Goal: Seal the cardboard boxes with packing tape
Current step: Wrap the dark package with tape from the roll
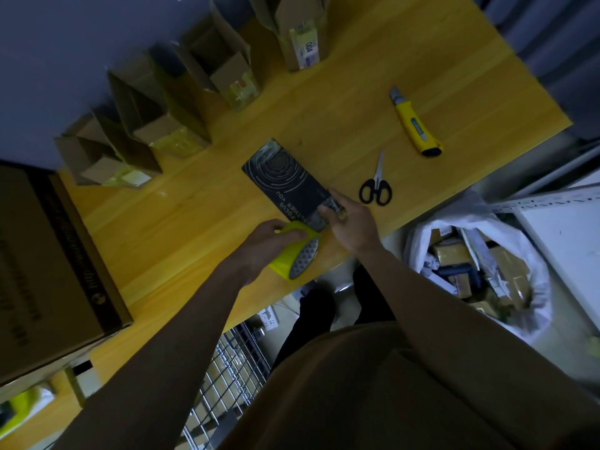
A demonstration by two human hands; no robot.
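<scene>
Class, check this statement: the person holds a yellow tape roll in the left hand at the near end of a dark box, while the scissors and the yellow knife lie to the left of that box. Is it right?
Not quite. The head view shows the scissors and knife lying to the right of the dark box, not the left. The rest holds: the left hand holds the yellow tape roll at the box's near end.

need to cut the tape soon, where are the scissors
In the head view the scissors lie on the table just right of the right hand, with the yellow knife beyond them.
</scene>
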